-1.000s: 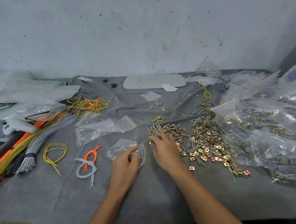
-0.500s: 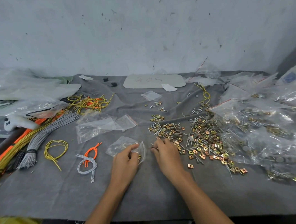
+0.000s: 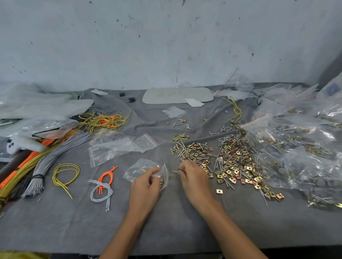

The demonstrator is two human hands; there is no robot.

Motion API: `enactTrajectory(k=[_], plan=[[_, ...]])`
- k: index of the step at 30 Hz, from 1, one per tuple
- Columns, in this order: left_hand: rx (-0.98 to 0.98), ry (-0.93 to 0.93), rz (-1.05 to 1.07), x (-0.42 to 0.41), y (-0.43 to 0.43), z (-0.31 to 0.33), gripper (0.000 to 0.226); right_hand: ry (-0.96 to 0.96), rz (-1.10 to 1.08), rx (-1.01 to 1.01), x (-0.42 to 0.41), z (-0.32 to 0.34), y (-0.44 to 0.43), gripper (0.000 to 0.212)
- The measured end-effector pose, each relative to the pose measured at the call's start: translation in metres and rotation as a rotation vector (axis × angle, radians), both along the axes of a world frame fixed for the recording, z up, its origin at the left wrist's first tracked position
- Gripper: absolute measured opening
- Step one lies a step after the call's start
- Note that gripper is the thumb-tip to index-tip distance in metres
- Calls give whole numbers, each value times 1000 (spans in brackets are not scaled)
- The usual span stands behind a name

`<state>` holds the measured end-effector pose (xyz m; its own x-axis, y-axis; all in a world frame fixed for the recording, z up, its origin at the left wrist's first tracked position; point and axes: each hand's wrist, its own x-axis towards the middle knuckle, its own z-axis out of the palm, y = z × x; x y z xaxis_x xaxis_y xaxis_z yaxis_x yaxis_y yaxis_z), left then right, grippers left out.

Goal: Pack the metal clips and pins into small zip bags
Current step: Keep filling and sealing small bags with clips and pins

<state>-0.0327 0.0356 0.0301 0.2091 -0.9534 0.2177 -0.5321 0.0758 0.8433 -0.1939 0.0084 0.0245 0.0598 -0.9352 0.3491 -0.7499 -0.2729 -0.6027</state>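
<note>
one view is supplied: a wide-angle camera worn on the person's head. it looks forward and down over a cloth-covered table and faces a pale wall, which fills the upper third of the frame. the table's near edge runs along the bottom of the frame. both forearms enter from the bottom centre. the left hand and right hand sit near the lens, close enough to resolve the zip bag held by the left and the pin pinched by the right. the table's far edge appears curved.
</note>
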Motion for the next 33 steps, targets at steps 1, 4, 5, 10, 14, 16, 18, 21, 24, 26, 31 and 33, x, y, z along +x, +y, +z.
enactTrajectory(k=[1,4,5,10,14,16,18,21,24,26,31,33], plan=[[-4,2,1,0,0,0,51,-43,-6,3,0,1,0,11],[-13,1,1,0,1,1,51,-135,-66,0,-1,1,-2,11],[-15,-2,-2,-1,1,1,50,-152,-89,-13,-1,1,-2,10],[-23,-3,-2,-1,1,1,48,-287,-79,-115,5,-1,4,8],[-30,-24,-10,-1,1,2,48,-340,-74,-128,14,-5,11,12],[-30,-14,-14,-2,2,2,49,-347,-104,-163,14,-5,13,12],[-35,-15,-6,0,0,-1,42,-308,-68,-215,14,-4,16,11],[-40,-24,0,1,-2,-5,38,-167,141,-243,20,-3,24,11],[-8,53,-15,-1,-1,-4,38,63,255,-196,25,-5,26,19],[-2,96,-13,-2,0,-3,44,-1,244,-134,24,-3,24,20],[-10,48,5,0,1,-5,38,-131,-208,-78,8,-4,15,25],[-4,46,4,1,0,-6,39,62,-291,38,9,-4,14,25]])
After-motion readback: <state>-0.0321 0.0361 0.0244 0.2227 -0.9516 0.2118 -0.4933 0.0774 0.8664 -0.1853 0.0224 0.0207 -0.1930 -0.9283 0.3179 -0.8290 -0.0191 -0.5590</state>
